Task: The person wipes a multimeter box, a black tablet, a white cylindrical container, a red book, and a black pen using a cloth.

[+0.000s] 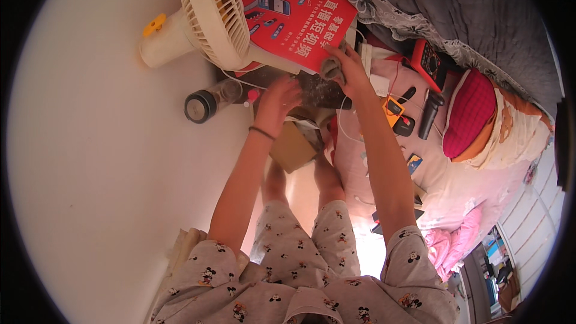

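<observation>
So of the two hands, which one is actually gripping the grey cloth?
The right hand: its fingers are closed around the crumpled grey cloth by the red book. The left hand is spread open, holding nothing.

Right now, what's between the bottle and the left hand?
Head view: a small red-capped item lies between the bottle and the left hand, on the dark tabletop.
</observation>
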A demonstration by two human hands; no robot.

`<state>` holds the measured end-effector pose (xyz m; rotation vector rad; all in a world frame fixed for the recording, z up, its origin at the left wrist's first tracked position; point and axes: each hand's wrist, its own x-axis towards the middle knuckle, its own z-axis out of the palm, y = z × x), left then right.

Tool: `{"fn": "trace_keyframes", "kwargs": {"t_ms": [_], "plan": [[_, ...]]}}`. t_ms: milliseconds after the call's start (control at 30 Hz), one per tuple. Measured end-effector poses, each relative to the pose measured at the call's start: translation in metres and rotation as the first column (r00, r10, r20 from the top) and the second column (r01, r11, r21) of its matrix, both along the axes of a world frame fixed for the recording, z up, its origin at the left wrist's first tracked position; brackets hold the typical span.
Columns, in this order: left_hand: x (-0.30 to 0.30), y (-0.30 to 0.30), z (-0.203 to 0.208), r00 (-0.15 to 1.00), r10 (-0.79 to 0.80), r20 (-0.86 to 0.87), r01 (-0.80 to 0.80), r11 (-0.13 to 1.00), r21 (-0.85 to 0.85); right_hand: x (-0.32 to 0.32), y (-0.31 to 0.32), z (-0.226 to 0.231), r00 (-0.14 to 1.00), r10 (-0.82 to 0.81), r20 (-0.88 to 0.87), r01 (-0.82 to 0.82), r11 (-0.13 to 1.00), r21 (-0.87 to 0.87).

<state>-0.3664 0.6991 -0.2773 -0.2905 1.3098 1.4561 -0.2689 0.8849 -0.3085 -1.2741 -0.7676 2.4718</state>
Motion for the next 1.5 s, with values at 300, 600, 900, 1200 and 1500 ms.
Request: {"fn": "trace_keyframes", "kwargs": {"t_ms": [300, 600, 900, 1200, 1500], "plan": [[-0.006, 0.035, -0.024, 0.990, 0.011, 0.139, -0.016, 0.999, 0.038, 0.009, -0.012, -0.039, 0.986, 0.062, 0.157, -0.101, 0.962, 0.255], [-0.001, 0.038, -0.009, 0.994, 0.019, 0.110, -0.022, 0.999, 0.024, 0.001, 0.020, -0.023, 0.986, 0.112, 0.125, -0.111, 0.994, -0.016], [-0.009, 0.041, -0.002, 0.995, 0.072, 0.065, -0.075, 0.996, 0.040, -0.003, 0.011, 0.019, 0.999, 0.005, 0.049, -0.006, 1.000, 0.024], [-0.019, 0.052, 0.021, 0.985, 0.166, 0.045, -0.172, 0.971, 0.166, 0.026, -0.011, 0.092, 0.986, -0.114, 0.120, 0.102, 0.990, 0.102], [0.000, 0.053, 0.009, 0.958, 0.224, 0.178, -0.271, 0.913, 0.307, 0.099, -0.052, 0.125, 0.925, -0.362, 0.119, 0.345, 0.927, 0.145]]}}
